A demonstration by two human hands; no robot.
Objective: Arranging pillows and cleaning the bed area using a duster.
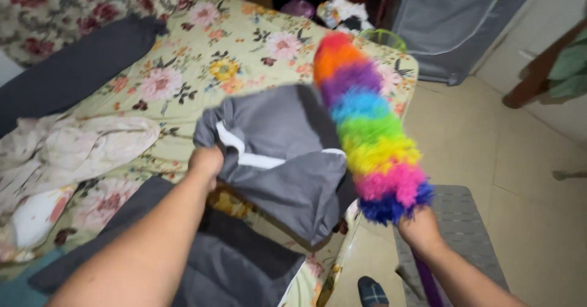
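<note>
At the bottom of the frame a dark slipper (371, 293) shows on the floor beside a grey mat (474, 233). Just above it, at lower right, the right hand (420, 227) is wrapped tight around the purple handle of a rainbow feather duster (370, 130); the grip is closed on the handle, with the fingers mostly hidden behind the blue fluff. The duster's long axis runs from that grip up and to the left, ending in a red-orange tip near the top centre of the frame. Its bands go blue, pink, yellow, green, light blue, purple, orange and red, all thick and fluffy. At centre left the left hand (206, 161) pinches the edge of a grey garment (284, 160) with white trim, its grip pressed together on the cloth and lifting it clear of the bed (202, 56). The garment hangs between the 2 hands, its right edge touching or just behind the duster's yellow band, so the left hand is the nearer one to it. Beyond, the floral bedsheet carries a dark grey pillow (79, 62) at upper left and crumpled pale cloth (67, 148) at left. A grey fabric wardrobe (446, 26) stands at upper right.
</note>
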